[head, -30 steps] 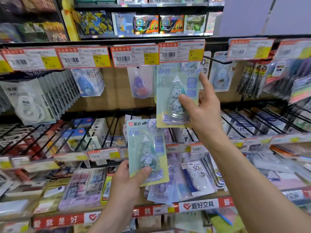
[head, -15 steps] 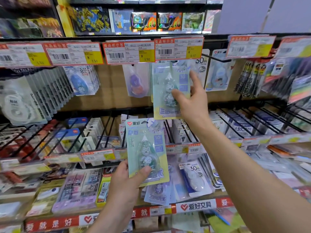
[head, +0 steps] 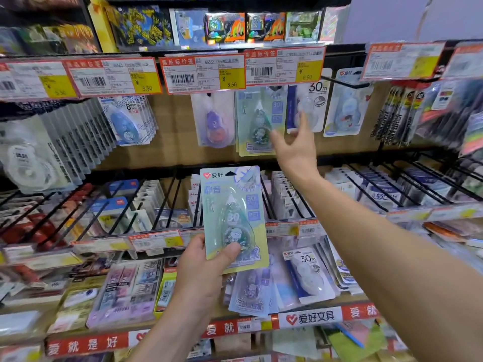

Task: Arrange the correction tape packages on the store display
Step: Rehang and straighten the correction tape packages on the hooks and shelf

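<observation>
Head view, left hand (head: 201,270) gripping green package (head: 234,218) upright, pointed tip up

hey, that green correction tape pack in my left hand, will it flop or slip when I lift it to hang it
Probably fairly stiff: the green pack stands upright though the left hand pinches only its bottom edge. Likely light for its size, being card and a clear blister. The glossy front may be slippery.
</observation>
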